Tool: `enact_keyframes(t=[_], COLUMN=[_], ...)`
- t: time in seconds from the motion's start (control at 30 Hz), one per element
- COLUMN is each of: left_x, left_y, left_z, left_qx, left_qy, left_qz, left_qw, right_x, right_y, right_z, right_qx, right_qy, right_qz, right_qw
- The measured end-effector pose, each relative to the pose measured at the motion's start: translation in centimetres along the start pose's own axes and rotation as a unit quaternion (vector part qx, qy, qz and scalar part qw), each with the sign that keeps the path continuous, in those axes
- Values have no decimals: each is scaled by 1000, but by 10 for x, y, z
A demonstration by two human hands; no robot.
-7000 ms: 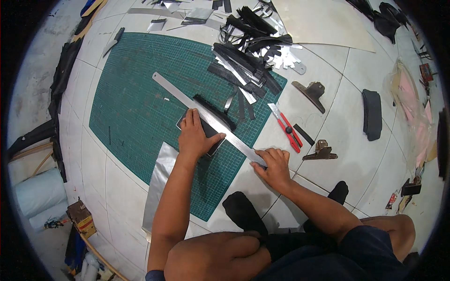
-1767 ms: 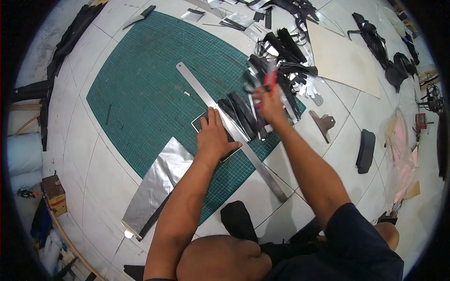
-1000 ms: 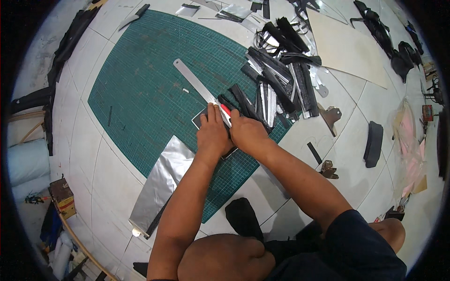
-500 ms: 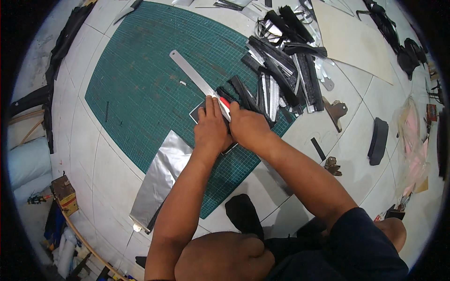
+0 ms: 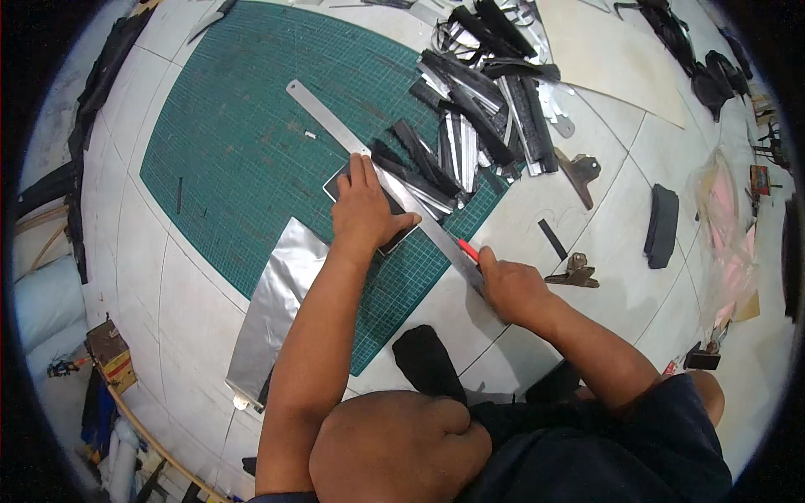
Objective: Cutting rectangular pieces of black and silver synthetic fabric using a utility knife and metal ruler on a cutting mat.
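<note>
A long steel ruler (image 5: 327, 117) lies diagonally on the green cutting mat (image 5: 243, 126), its near end reaching past the mat's edge. My left hand (image 5: 362, 214) presses on it, fingers stretched out and thumb spread. Beneath that hand is a dark flat piece (image 5: 337, 186) with a pale edge, mostly covered. Beside the ruler's near end, my right hand (image 5: 513, 287) is closed around a red-handled tool, probably a cutter (image 5: 468, 249); its blade cannot be made out. Cut black-and-silver strips (image 5: 417, 153) lie along the ruler's right side.
A heap of black and silver strips (image 5: 478, 109) covers the mat's far right corner. A silver sheet (image 5: 277, 289) overlaps the left near edge. Metal clips (image 5: 579, 272), a dark folded piece (image 5: 662, 226) and a cream board (image 5: 616, 63) lie on the tiles.
My right hand has slid down along the ruler toward me and to the right, away from my left hand, with the red tool. My left hand still presses there, thumb now spread. The view has shifted slightly.
</note>
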State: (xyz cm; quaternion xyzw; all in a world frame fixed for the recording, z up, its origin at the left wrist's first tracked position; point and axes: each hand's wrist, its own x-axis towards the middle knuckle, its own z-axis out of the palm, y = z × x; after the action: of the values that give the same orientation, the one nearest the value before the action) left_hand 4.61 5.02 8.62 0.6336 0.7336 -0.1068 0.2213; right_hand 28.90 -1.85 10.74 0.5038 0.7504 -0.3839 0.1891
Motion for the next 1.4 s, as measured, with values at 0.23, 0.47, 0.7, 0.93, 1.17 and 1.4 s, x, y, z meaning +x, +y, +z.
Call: enact_keyframes(t=[0.23,0.47,0.7,0.93,1.17,1.4], left_x=[-5,-3,-2,-5,-1,1], left_y=[2,-2,0,-4,1,-5], left_z=[-7,7,4,1,3,5], left_qx=[10,-29,-19,3,-23,-13], left_qy=[-2,49,23,1,16,8], left_qz=[-7,28,6,-16,1,-9], left_qw=[1000,998,1000,1000,1000,1000], right_x=[26,144,170,137,122,131], right_y=[-30,-58,-18,-20,-61,-70], right_z=[-54,-32,-73,-112,-27,-22], right_qx=[159,207,215,48,67,31], right_qy=[174,313,349,528,204,222], right_qz=[-40,-117,-16,-26,-74,-96], right_qw=[971,920,912,847,974,970])
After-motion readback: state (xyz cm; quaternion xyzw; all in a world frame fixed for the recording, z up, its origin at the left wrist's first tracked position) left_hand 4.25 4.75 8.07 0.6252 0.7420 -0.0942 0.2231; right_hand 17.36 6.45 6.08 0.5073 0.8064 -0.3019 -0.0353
